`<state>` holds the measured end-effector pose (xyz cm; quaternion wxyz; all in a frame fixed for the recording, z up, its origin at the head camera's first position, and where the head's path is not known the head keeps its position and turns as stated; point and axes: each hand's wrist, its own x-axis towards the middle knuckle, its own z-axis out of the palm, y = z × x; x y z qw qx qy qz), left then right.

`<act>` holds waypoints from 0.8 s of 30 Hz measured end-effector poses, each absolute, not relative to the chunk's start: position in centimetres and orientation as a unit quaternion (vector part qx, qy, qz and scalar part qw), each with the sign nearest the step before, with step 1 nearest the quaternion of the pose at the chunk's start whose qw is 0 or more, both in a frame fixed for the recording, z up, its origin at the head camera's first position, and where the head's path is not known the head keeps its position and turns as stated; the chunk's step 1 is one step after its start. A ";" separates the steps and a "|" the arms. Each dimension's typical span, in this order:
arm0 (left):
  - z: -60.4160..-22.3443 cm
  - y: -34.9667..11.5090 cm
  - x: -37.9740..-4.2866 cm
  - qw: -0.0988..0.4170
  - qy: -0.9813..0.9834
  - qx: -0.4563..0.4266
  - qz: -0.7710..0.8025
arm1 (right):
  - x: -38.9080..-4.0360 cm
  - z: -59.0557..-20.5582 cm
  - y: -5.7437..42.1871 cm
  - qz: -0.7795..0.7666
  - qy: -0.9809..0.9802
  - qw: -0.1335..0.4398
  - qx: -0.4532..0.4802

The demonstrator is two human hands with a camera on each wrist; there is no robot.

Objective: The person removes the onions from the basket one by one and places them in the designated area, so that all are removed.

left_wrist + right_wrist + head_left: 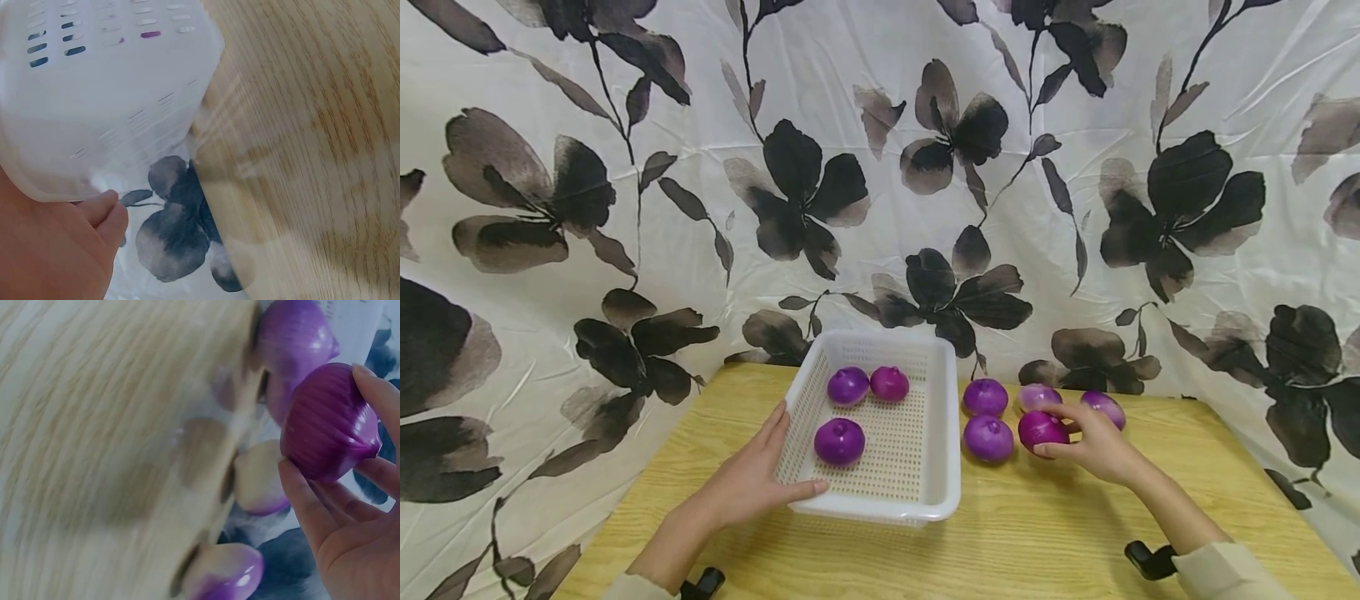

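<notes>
head view: the left hand point(751, 482), its fingers straight, touches the white basket point(947, 454), where three onions point(839, 442) lie. the right hand point(1096, 443) grasps a dark purple onion point(1039, 431), right of this basket, near four others point(988, 439).

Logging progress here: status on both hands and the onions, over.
Left hand holding white basket at near-left corner. Right hand gripping magenta onion, outside basket. Three onions inside. Paler purple onion between held one and basket.
</notes>
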<state>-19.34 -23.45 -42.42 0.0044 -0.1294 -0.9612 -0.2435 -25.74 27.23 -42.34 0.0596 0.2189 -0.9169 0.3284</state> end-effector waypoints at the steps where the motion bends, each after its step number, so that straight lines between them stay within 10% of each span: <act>1: -42.5 -23.5 -19.3 0.005 -0.961 -0.130 -0.244 | -25.7 -42.5 27.4 0.326 -0.918 0.059 0.219; 24: -42.7 -23.5 -19.4 0.017 -0.960 -0.139 -0.243 | -27.0 -45.4 28.7 0.321 -0.922 0.065 0.207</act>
